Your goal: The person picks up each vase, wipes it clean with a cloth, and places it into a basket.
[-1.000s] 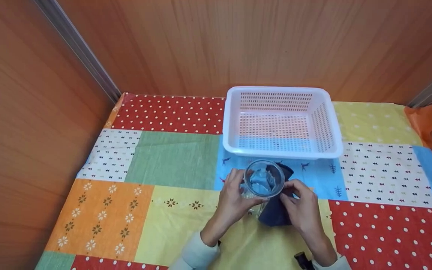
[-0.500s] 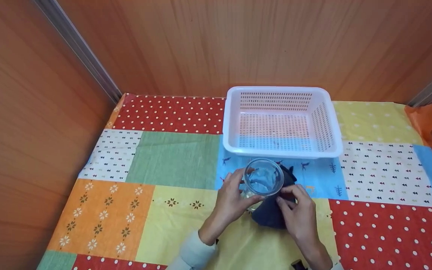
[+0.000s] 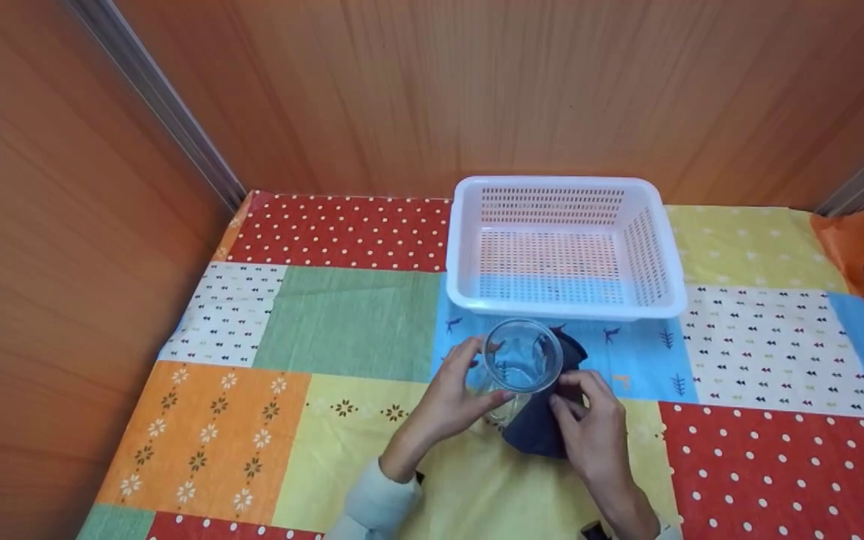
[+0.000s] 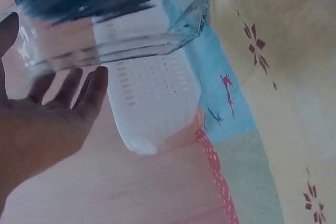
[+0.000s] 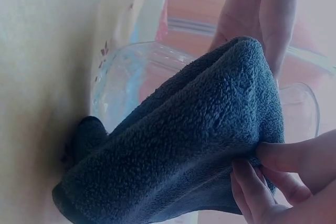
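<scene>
In the head view a clear glass jar [image 3: 505,367] stands in front of the basket with its round mouth toward the camera. My left hand [image 3: 447,401] grips it from the left, thumb at the near side of the rim and fingers behind. A dark blue terry cloth [image 3: 537,429] hangs along the jar's right side. Thumb and fingers of my right hand [image 3: 595,426] pinch that cloth close to the rim. From the right wrist, the folded cloth [image 5: 173,129] covers much of the jar, and its lower end droops toward the tablecloth.
A white perforated plastic basket [image 3: 462,292] stands just beyond the jar, near the back wooden panel [image 3: 372,97]. Beneath everything lies a patchwork tablecloth [image 3: 357,322]. A side panel [image 3: 34,225] rises at the left, and an orange cloth piece [image 3: 848,251] sits at the right edge.
The jar and my left hand have shifted slightly left. My right hand has moved a little lower and left with the cloth, whose near end now lies farther left.
</scene>
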Tool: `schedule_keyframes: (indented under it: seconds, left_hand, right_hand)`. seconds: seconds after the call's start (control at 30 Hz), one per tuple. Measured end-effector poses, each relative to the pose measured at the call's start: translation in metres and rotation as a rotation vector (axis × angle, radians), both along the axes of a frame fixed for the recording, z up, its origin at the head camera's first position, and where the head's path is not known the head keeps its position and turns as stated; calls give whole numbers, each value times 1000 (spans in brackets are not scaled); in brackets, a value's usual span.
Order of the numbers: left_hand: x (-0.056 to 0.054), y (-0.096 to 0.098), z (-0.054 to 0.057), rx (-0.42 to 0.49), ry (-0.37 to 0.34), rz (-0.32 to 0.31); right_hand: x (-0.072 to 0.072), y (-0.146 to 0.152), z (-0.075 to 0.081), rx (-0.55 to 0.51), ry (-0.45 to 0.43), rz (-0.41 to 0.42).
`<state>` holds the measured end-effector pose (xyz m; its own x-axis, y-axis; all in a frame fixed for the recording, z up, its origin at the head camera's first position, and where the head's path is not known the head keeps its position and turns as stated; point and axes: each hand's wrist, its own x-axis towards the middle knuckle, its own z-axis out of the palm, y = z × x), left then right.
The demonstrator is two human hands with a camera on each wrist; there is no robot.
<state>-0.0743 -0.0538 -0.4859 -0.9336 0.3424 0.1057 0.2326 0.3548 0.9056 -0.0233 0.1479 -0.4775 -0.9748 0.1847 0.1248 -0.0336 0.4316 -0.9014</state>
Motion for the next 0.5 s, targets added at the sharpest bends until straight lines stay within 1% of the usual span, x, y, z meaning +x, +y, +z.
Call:
schedule_keyframes:
  seconds: [0.07,0.17,0.3,0.5]
  left_hand:
    - [-3,-2,-1,46,-19,-35]
    - [-4,-1,-4,76,-22,-29]
    - [3,6,-6,57,8,57]
    - [14,19,-7,11,105,170]
  right_hand:
    - [-1,0,0,-2,-8,-3]
    - [-1,0,-1,-1,-10,-10]
    - [0,0,0,12,27,-21]
    - [3,3,3,8,78,-28]
